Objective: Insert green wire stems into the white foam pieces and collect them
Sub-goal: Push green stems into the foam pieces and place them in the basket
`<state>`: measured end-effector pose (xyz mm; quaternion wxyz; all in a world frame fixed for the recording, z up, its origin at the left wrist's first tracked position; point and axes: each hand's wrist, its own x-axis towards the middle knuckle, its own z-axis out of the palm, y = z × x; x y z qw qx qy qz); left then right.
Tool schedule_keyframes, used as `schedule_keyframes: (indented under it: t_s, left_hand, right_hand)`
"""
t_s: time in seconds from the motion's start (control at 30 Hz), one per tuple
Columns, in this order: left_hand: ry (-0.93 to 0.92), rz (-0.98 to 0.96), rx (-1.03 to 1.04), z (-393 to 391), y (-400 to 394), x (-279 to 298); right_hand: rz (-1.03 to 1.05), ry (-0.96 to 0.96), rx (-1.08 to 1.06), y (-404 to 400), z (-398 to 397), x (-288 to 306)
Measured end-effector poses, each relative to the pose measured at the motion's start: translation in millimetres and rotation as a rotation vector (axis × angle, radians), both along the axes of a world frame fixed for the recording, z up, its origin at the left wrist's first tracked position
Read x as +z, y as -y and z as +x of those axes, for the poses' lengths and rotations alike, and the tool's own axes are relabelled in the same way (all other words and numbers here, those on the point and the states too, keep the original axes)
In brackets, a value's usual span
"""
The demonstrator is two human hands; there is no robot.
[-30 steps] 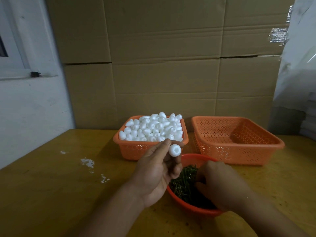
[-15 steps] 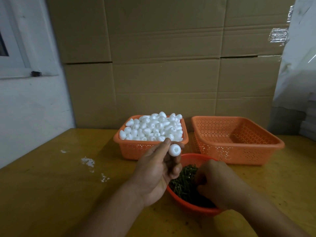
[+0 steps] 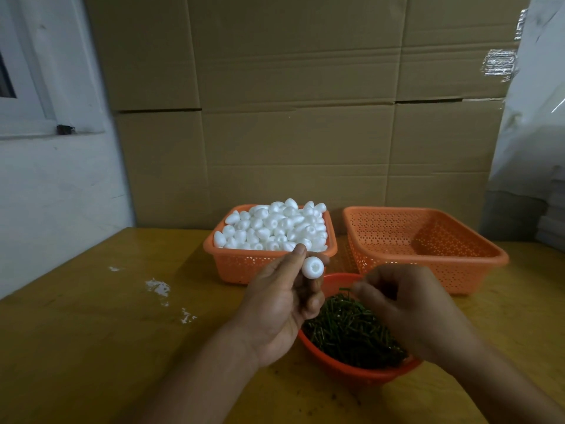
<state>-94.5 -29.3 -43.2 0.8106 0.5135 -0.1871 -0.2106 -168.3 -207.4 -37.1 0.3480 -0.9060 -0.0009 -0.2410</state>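
Note:
My left hand (image 3: 284,304) pinches a white foam piece (image 3: 312,267) between thumb and fingers, its dimpled end facing me. Just right of it, my right hand (image 3: 406,310) is raised above the orange bowl (image 3: 351,367) of green wire stems (image 3: 345,328), fingertips pinched together on a thin green stem (image 3: 345,289) that is blurred and barely visible. Behind the hands, an orange basket (image 3: 244,267) is heaped with white foam pieces (image 3: 275,226). To its right stands a second orange basket (image 3: 428,258) with nothing in it.
Everything sits on a yellow wooden table (image 3: 91,332) with white foam crumbs (image 3: 159,287) on its left part. Stacked cardboard boxes (image 3: 290,117) form a wall behind the baskets. A white wall (image 3: 46,194) stands at the left.
My right hand has lifted out of the bowl of stems and moved up towards the foam piece. My left hand has stayed where it was with the foam piece.

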Motion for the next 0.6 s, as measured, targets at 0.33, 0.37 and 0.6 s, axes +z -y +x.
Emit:
schedule_keyframes:
  t_s: [0.33,0.37,0.6]
  left_hand:
    - [0.036,0.018,-0.009,0,0,-1]
    - [0.047,0.023,-0.014,0,0,0]
    - [0.097,0.037,-0.031,-3,0,0]
  right_hand:
    - [0.320,0.303,0.204,-20,-10,0]
    - [0.328,0.324,0.211,-21,-10,0]
    - [0.342,0.396,0.159,-26,-10,-2]
